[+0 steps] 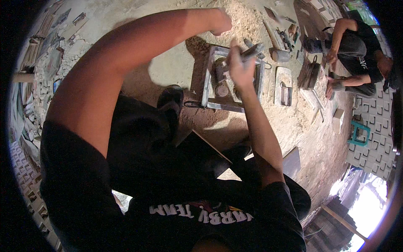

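On the dusty, pale floor (pixel 168 69): grey rectangular metal frame (pixel 207 80).
Left hand (pixel 221 22) clenched near a pale granular heap (pixel 247 19); whether it holds anything cannot be told. Right hand (pixel 242 73), above the frame, grasps a dark cylindrical tool (pixel 254 50), blurred.

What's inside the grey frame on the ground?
Inside the grey frame I see a round piece. The right hand and its dark object hide some of the inside.
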A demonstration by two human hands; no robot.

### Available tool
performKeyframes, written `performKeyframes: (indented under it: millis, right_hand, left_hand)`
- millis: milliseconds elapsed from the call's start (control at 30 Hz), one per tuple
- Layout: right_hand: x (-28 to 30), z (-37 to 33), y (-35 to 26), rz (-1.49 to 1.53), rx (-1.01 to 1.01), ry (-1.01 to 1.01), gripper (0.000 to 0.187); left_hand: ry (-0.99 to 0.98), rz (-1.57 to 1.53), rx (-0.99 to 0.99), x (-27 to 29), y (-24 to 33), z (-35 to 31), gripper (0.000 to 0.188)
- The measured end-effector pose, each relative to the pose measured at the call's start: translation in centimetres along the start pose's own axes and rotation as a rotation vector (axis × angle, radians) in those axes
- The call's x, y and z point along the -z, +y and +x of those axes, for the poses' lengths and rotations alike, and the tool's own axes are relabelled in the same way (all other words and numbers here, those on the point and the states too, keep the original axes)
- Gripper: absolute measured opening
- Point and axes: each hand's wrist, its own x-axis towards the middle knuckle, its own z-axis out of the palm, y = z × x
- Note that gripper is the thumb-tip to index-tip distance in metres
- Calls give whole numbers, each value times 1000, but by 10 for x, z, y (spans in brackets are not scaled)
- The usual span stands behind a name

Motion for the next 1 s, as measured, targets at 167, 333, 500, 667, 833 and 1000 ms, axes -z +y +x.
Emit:
performKeyframes:
  millis: [167, 333, 500, 667, 833, 1000]
  right_hand:
    - [-3, -4, -20, 65, -80, 28, 45]
    - [-7, 19, -45, 162, -125, 74, 46]
    - [-4, -13, -14, -65, -30, 79, 43]
    - [-12, -18, -72, 185, -248, 185, 40]
    - [6, -11, -33, 45, -218, 231, 41]
    - [-2, -51, -46, -19, -146, 271, 39]
  left_hand:
    - [260, 36, -41, -14, -11, -6, 21]
    - [211, 81, -17, -25, -5, -5, 22]
    - [196, 24, -68, -8, 1, -1, 22]
    - [63, -53, -23, -28, -4, -6, 35]
    - [-36, -48, -78, -2, 26, -2, 34]
    - [-44, -192, -193, -21, 33, -11, 33]
